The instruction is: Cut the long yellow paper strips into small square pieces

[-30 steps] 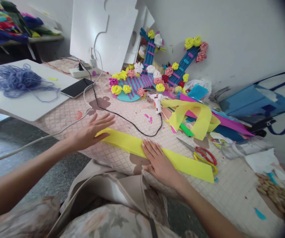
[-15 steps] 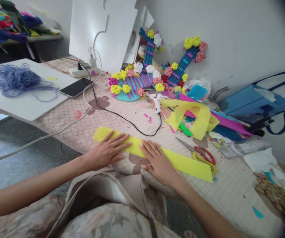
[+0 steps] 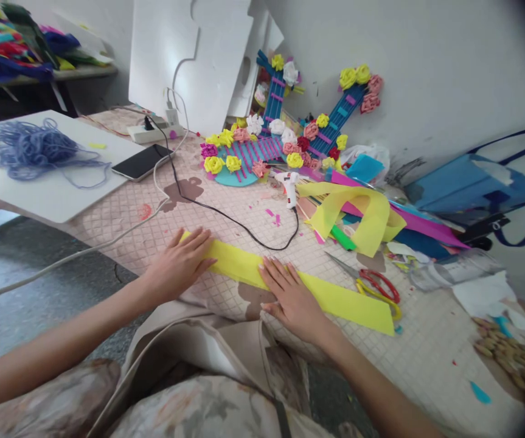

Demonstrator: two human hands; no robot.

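A long yellow felt strip [image 3: 335, 298] lies flat along the near edge of the quilted table [image 3: 225, 213]. My left hand [image 3: 177, 264] rests palm down on the strip's left end, fingers stretched out. Flat on the strip's middle lies my right hand [image 3: 292, 298], its fingers spread. Neither hand grips anything. Red and yellow scissors [image 3: 378, 286] lie just beyond the strip's right part.
A white glue gun [image 3: 289, 185] with a black cord sits mid-table. Behind it stand flower-decorated blue crafts [image 3: 266, 146]. Loose yellow felt [image 3: 362, 219] and coloured sheets pile at the right. A phone [image 3: 141, 161] and purple yarn [image 3: 29, 146] lie on a white board at the left.
My left hand slid right along the strip, then back left toward its end. The right hand has stayed pressed on the middle.
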